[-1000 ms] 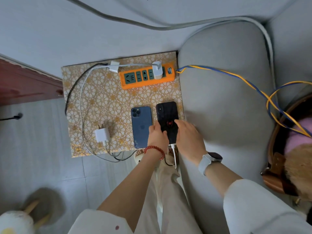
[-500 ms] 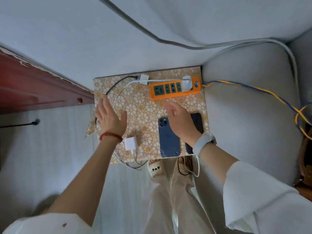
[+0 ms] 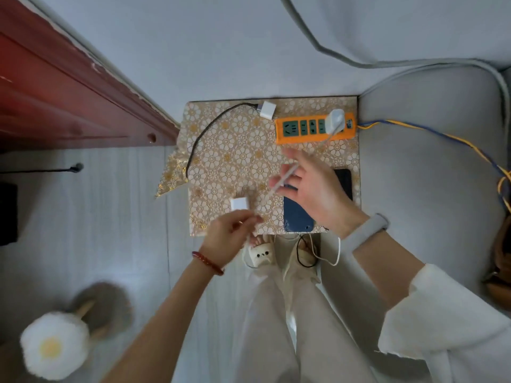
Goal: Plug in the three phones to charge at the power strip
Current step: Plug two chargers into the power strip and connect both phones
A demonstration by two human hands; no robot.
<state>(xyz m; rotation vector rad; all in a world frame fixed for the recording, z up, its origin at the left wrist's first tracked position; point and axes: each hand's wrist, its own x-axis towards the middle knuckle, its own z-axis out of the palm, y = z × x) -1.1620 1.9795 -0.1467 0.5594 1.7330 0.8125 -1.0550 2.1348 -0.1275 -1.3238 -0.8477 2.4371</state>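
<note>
An orange power strip [image 3: 315, 129] lies at the back right of the patterned table [image 3: 235, 161], with one white charger [image 3: 336, 120] plugged in. Its white cable [image 3: 318, 150] runs down into my right hand [image 3: 315, 194], which holds it between the fingers. Under that hand lie a blue phone [image 3: 297, 218] and a black phone [image 3: 345, 179], both partly hidden. My left hand [image 3: 229, 236] hovers at the table's front edge, its fingers pinched on a thin, blurred white cable beside a loose white adapter [image 3: 239, 203]. A second loose white adapter [image 3: 267, 109] with a black cable [image 3: 203, 135] sits at the back.
A grey sofa [image 3: 414, 189] adjoins the table on the right, crossed by blue and yellow wires [image 3: 442, 136]. Red wooden furniture [image 3: 69, 92] stands at the left. Cables hang over the table's front edge near my slippered foot [image 3: 261, 255]. A fluffy white object [image 3: 52, 346] lies on the floor.
My left hand came from the table's left side to its front edge and pinched a cable. My right hand lifted off the phones and now holds the plugged charger's cable.
</note>
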